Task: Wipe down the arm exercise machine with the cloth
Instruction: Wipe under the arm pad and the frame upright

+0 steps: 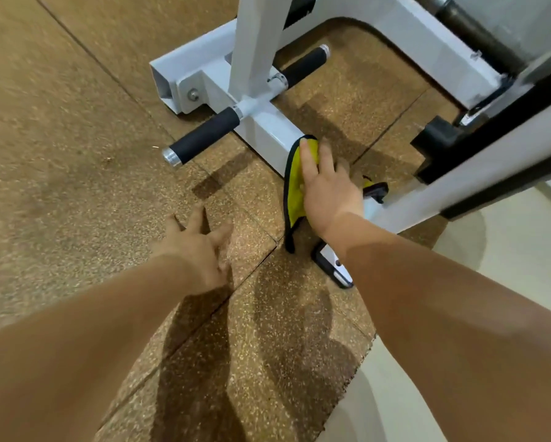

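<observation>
The arm exercise machine (268, 132) is a white steel frame standing on the floor, with two black foam handles (204, 137) sticking out from its low bar. A yellow cloth with a black edge (295, 186) lies over the near end of that low bar. My right hand (327, 186) presses flat on the cloth with straight fingers. My left hand (200, 250) hovers over the floor to the left, fingers spread, holding nothing.
Speckled brown rubber floor tiles (76, 154) surround the machine. A slanted white and black frame beam (478, 164) crosses at the right. A steel weight bar (472, 30) shows at the top right. Pale smooth flooring (507, 256) lies at the right.
</observation>
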